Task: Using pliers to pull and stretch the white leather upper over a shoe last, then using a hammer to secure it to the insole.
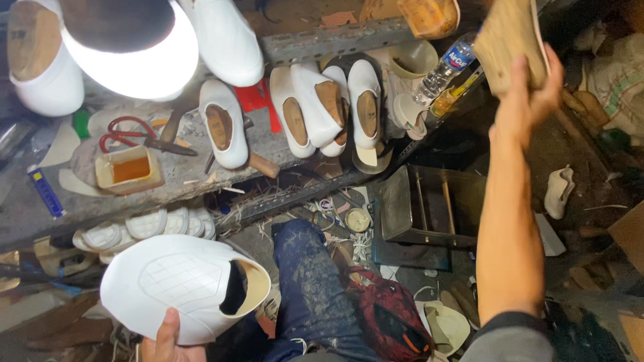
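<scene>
We note the left hand (168, 338) low in the frame, thumb laid up against a smooth white shoe upper (184, 287), which it grips from below. The upper is a domed, matte shell with a faint stitched grid on its vamp and a tan-lined opening turned to the right. The right hand (530, 94) is raised high on an outstretched forearm, fingers closed over a flat, coarse-fibred tan sole (508, 41), tilted on edge. Between the arms we see a knee in stained blue denim. Further out, the grey, scuffed counter (40, 208) carries white uppers on wooden lasts (335, 107), red-handled scissors (134, 136) and a square tub of amber glue (129, 169). A clear plastic bottle (444, 67) leans near the sole.
</scene>
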